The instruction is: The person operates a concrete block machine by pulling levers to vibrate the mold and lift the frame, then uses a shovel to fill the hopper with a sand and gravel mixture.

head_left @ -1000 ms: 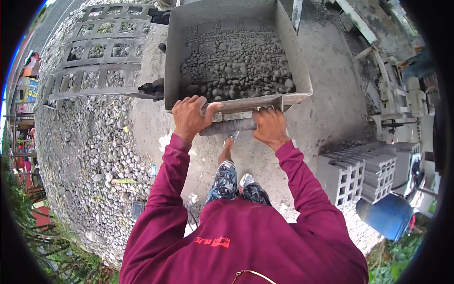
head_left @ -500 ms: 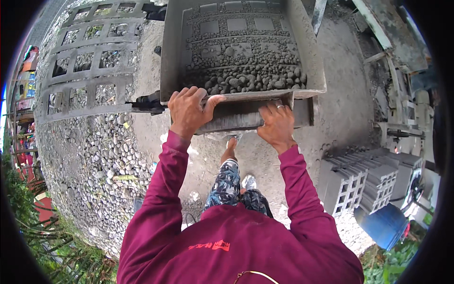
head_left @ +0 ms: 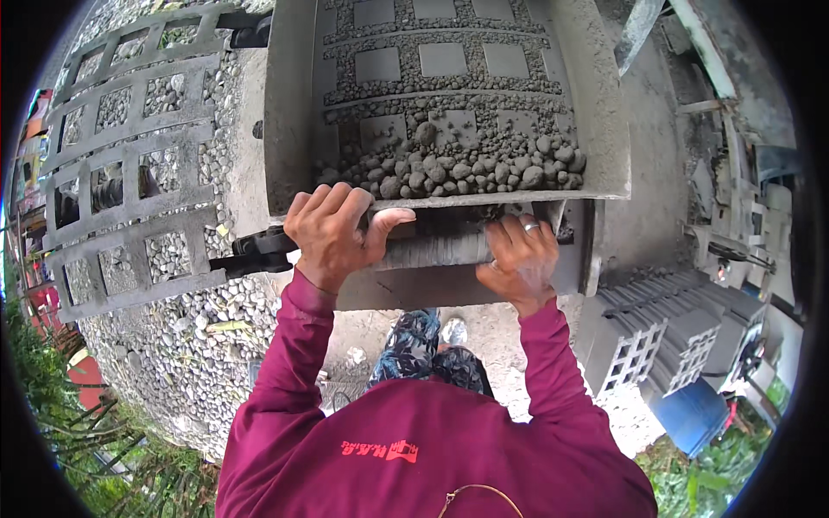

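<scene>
A grey, dust-coated metal box, open at the top, stands right in front of me. On its floor a grid of square openings shows among grey crumbs, with round lumps of grey mix heaped along the near side. My left hand hooks its fingers over the box's near rim by the left corner, thumb stretched to the right. My right hand, with a ring on one finger, is wrapped around the right part of a wrapped grey bar below that rim. Its fingertips are partly hidden.
A grey metal grid frame lies left of the box over pebbles, joined by a black bracket. Hollow grey blocks are stacked at the right beside a blue drum. Wooden posts stand at the far right.
The box and the attached grid frame have come nearer to me, with both hands keeping their holds. The lumps have shifted a little, and more of the plate below the bar shows.
</scene>
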Demonstrator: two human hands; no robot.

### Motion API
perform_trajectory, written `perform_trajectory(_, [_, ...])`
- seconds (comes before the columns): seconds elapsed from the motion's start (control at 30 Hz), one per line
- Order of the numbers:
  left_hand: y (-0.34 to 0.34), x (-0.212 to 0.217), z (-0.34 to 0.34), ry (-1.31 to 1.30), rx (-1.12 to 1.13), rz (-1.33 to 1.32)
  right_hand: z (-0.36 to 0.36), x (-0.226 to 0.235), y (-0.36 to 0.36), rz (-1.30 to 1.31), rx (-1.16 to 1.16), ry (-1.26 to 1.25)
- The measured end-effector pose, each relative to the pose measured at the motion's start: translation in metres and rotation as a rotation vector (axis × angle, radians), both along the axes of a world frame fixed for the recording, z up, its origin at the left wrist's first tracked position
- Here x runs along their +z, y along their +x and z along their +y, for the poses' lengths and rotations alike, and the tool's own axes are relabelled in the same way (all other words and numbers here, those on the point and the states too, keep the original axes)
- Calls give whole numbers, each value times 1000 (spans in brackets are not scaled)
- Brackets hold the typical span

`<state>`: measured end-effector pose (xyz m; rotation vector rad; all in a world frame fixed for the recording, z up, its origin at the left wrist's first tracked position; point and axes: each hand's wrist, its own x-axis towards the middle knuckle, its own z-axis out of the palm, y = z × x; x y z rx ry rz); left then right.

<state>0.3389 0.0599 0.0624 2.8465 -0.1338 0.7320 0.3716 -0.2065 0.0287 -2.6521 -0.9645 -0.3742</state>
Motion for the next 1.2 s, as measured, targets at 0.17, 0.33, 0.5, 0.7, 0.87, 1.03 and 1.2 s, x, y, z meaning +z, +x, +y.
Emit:
perform_trajectory(0.17, [12, 1, 3, -59, -6, 19, 4, -1, 13, 23, 1, 2])
perform_trajectory(0.33, [44, 3, 16, -75, -18, -13, 15, 0, 43, 39, 7, -8])
perform_trajectory(0.5, [125, 2, 43, -24, -12, -34, 46, -7, 127, -14, 9, 40])
perform_trajectory(0.7, [214, -10, 77, -20, 5, -133, 79, -9, 217, -46, 17, 15])
perform_trajectory(0.87, [281, -10, 102, 0, 16, -165, 103, -7, 280, -23, 2, 30])
perform_trajectory(1.03, [315, -6, 115, -12, 23, -168, 115, -6, 314, -10, -22, -6])
perform_trajectory(1.2, [349, -1, 132, -21, 20, -206, 133, 8, 347, 59, -37, -63])
